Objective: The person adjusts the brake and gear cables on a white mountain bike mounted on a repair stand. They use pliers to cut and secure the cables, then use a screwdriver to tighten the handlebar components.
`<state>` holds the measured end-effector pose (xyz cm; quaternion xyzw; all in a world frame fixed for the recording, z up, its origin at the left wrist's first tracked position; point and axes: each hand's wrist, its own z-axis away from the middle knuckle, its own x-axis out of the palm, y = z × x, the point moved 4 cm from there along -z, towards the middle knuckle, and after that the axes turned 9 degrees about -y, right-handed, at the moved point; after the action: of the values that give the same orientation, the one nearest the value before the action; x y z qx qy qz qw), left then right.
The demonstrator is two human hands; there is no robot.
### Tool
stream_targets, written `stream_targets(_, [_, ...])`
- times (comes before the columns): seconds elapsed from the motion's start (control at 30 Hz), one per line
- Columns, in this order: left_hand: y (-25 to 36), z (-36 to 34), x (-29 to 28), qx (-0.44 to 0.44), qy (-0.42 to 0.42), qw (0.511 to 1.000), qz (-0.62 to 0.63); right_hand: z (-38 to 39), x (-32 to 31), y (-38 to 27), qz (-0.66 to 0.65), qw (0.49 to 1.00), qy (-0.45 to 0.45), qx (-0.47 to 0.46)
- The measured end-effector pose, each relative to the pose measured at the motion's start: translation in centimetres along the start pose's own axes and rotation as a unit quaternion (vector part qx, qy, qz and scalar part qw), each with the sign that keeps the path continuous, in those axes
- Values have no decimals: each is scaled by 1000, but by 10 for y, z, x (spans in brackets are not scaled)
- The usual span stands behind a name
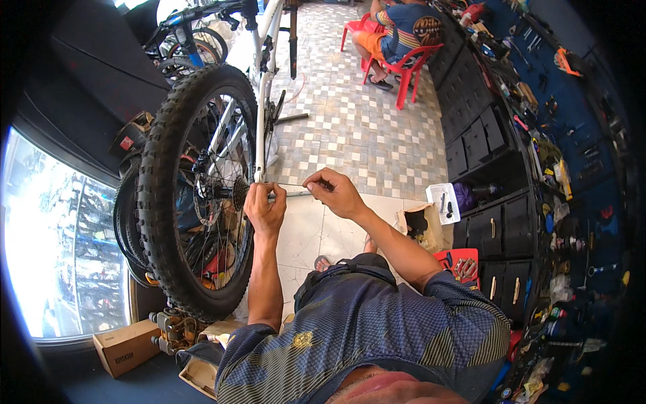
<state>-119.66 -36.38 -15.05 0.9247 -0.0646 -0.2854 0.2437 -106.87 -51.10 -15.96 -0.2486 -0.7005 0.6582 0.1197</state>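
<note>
Head view: left hand (264, 207) pinching thin rod (291, 190) near cassette (240, 192) of rear wheel (195, 192). Right hand (334, 192) closing fingers on rod's other end. White tray (443, 203) holding small dark parts; open cardboard box (420, 225) beside it, contents unclear. Person sitting on red chair (412, 67) beyond.

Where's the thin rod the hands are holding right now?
Head view, centre: the thin rod runs level between the left hand and right hand, just right of the rear wheel's cassette.
</note>
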Motion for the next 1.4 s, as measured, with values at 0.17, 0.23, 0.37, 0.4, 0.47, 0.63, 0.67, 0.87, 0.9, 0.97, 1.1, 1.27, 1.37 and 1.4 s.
stream_targets(0.17, [1,-2,1,11,-2,1000,-14,-1,-1,5,-27,1000,-2,8])
stream_targets(0.23, [0,-1,-1,8,-8,1000,-11,-1,0,7,-24,1000,-2,7])
stream_targets(0.37, [-7,4,2,-37,-2,998,56,-3,1,11,-38,999,-8,16])
stream_targets(0.4, [-12,9,4,-52,-15,996,75,-3,1,8,-64,998,-10,17])
stream_targets(0.47, [-19,19,8,-78,-21,991,107,-6,2,8,-107,994,-19,20])
stream_targets(0.63, [-21,28,6,-100,-39,984,139,-14,4,8,-147,989,-36,-2])
stream_targets(0.67, [-21,28,4,-91,-39,987,129,-15,8,7,-150,988,-40,3])
stream_targets(0.87, [-20,27,3,-91,-35,985,144,-27,23,7,-156,986,-61,6])
stream_targets(0.9, [-21,27,4,-91,-38,985,143,-28,25,7,-148,987,-64,4])
stream_targets(0.97, [-23,30,6,-92,-43,985,138,-32,27,10,-124,990,-68,-2])
stream_targets(1.1, [-20,29,5,-97,-45,984,141,-35,30,13,-101,992,-73,-6])
stream_targets(1.27, [-18,28,4,-101,-48,982,149,-37,32,18,-126,988,-88,3])
stream_targets(1.37, [-18,28,4,-109,-57,980,154,-38,33,20,-133,987,-88,3])
stream_targets(1.4, [-19,28,4,-110,-58,980,157,-38,34,20,-135,987,-86,3])
